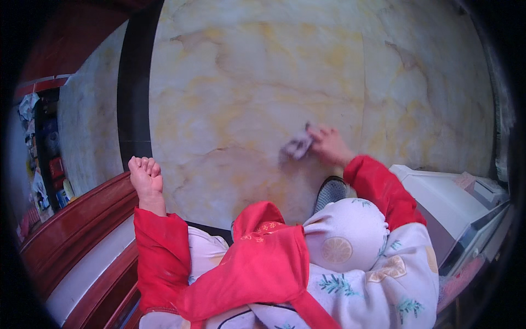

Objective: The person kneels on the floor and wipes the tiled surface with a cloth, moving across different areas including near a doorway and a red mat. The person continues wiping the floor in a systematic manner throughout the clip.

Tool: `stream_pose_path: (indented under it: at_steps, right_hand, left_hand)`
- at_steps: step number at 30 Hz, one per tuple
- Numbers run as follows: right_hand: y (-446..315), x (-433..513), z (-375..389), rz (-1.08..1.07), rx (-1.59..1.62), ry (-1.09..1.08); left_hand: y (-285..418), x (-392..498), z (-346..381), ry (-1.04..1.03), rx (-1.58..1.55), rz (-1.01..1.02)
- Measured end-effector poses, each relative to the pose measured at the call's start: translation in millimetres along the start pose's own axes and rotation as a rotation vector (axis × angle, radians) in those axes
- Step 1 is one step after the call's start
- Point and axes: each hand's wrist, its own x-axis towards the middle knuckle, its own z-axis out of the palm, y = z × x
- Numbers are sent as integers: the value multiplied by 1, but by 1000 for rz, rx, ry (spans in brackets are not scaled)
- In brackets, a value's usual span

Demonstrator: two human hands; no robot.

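My left hand (146, 172) is curled into a loose fist with nothing visible in it, raised near the end of a dark red wooden rail. My right hand (331, 146) reaches out low over the marbled floor (254, 94). A small crumpled light cloth (298, 147) with dark patches is at its fingertips, blurred, and its far edge lies toward the left. Red sleeves cover both forearms. Below the right hand, part of a grey shoe (331, 192) shows beside my knee. A red apron (250, 271) lies over my lap.
Red wooden furniture (82, 209) stands at the left, beside a black floor strip (134, 90). Shelves with assorted packages (56, 167) are at the far left. A white cabinet-like object (439, 193) stands close to my right arm.
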Motion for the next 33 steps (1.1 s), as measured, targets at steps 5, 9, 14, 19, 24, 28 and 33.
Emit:
stream_pose_path:
  at_steps: [5,9,14,19,24,28,33]
  right_hand:
    - [100,60,-74,194,-194,199]
    - [93,35,-71,-160,-178,198]
    - [47,-97,-51,-505,10,-285]
    - [106,-60,-43,-362,-52,-197]
    - [196,35,-106,-137,-211,-75]
    - [187,78,-100,44,-172,449]
    - [37,29,9,40,99,-165]
  left_hand:
    - [-17,-7,29,-53,29,-46]
    - [-19,-2,32,-12,5,-52]
    - [-21,-22,67,-97,-44,-120]
    - [-23,-38,70,-185,-76,-164]
    - [-29,-48,99,-86,-128,-215]
    - [-5,-77,118,-101,-136,-205]
    - [87,-141,162,-197,-160,-25]
